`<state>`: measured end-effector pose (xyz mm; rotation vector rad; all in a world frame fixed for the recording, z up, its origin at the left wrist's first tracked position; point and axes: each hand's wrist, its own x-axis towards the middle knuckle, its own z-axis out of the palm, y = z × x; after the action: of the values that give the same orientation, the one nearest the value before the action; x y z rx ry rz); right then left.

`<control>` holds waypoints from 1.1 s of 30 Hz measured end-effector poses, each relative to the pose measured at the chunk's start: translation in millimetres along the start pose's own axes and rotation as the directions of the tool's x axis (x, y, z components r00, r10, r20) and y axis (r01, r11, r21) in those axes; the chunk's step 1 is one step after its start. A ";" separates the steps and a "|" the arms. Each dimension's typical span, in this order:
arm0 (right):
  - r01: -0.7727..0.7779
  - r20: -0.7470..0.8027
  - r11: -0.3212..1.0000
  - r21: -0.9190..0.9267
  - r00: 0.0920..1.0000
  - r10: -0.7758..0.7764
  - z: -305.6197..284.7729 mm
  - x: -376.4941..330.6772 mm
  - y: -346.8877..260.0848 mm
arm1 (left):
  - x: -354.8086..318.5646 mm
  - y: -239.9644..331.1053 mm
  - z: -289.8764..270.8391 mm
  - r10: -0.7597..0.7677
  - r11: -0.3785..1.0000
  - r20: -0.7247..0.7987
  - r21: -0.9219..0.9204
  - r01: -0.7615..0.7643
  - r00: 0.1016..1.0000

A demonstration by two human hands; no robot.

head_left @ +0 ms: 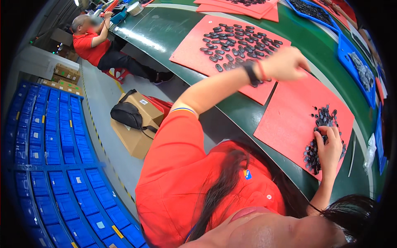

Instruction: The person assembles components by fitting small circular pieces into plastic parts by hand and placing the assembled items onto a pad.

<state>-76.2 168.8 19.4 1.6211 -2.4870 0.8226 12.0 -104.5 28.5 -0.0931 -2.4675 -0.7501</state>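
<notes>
My left hand (285,65) is raised over the right edge of a pink-red foam mat (188,49), its fingers curled down. Whatever they hold, if anything, is hidden. Small black oval parts (237,41) lie spread across that mat in loose rows. On a second pink-red mat (285,111), my right hand (331,146) reaches into a heap of small black round parts (312,155). Its thumb and fingertips are drawn together at the heap, and I cannot make out what is between them.
The green worktable (157,37) curves around me. Blue trays (343,53) stand along its far side, beside a clear plastic bag (369,151). A person in red (89,43) sits farther left. Behind are a cardboard box (132,138), a black bag (126,115) and blue bin shelves (62,165).
</notes>
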 end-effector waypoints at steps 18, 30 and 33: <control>-0.091 0.063 0.996 0.010 0.994 0.090 0.9 6.4 -4.3 | 0.6 39.8 118.5 0.189 0.981 -0.081 0.059 -0.184 0.979; 0.018 0.002 1.000 0.007 1.000 -0.018 3.1 9.5 -2.8 | 3.1 44.2 97.7 0.171 0.980 -0.033 -0.095 -0.173 0.985; -0.003 -0.079 1.000 0.016 0.997 0.004 4.5 8.6 4.7 | 11.5 49.8 87.6 0.051 0.945 0.146 -0.326 -0.001 0.988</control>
<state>-83.1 160.9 16.5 1.5572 -2.4365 0.8910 -29.6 -17.0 -1.3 -0.3164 -2.4543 -1.1730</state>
